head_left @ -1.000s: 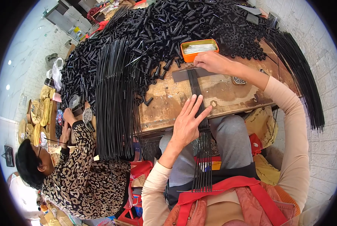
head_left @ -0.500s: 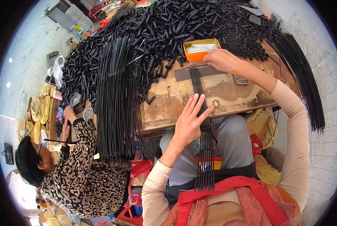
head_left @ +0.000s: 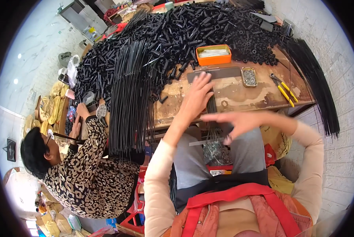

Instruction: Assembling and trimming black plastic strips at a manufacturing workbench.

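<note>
My left hand (head_left: 197, 98) lies with fingers stretched out over a narrow bundle of thin black rods (head_left: 212, 104). Its fingertips reach a flat dark strip (head_left: 228, 73) across the wooden table (head_left: 169, 106). Blurred by motion, my right hand (head_left: 244, 123) is above the near table edge, beside the rods' near part. Its index finger points left and its thumb hangs apart, with nothing seen between them. A light, flat strip (head_left: 196, 143) shows over my lap; what it belongs to is unclear.
Beyond stand an orange box (head_left: 213, 60) of pale thin sticks and a small tray (head_left: 249, 77) of metal bits. Yellow-handled pliers (head_left: 284, 91) lie right. Black tubular parts (head_left: 165, 31) heap behind. Long rods (head_left: 127, 98) overhang at left, near a seated co-worker (head_left: 78, 173).
My right hand has left the orange box and come back toward the near table edge. My left hand has slid forward along the rods, whose near ends no longer stretch down over my lap.
</note>
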Motion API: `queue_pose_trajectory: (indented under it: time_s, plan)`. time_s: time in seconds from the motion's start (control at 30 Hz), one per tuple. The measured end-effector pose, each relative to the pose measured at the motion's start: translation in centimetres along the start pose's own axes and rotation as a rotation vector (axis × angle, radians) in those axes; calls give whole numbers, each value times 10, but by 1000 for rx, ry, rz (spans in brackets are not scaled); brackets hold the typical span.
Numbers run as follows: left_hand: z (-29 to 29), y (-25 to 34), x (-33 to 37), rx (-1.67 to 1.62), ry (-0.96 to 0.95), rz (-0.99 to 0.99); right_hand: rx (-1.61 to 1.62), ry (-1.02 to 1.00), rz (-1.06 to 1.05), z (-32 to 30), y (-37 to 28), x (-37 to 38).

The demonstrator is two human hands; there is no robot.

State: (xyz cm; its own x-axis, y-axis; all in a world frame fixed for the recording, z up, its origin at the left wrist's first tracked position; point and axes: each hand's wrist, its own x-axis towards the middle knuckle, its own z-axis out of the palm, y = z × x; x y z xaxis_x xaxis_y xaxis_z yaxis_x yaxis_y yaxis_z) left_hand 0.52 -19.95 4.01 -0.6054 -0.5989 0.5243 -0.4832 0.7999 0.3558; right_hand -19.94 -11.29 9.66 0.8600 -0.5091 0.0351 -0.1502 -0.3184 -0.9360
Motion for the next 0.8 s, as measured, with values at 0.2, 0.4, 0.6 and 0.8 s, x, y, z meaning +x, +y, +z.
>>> queue_pose_trajectory:
  time_s: [0.2, 0.4, 0.6, 0.8]
  plan:
    - [51, -45, 11, -433, 62, -154, -132, 262, 66, 14, 5, 6]
    - [-12, 58, 26, -1135, -80, -475, -101, 459, -184, -72, -124, 9]
    - [-10, 181, -44, -1335, -107, -336, -240, 462, -192, -65, -170, 12]
    - [-63, 153, -41, -514, 193, -487, -1543, 935, -548, -32, -195, -19]
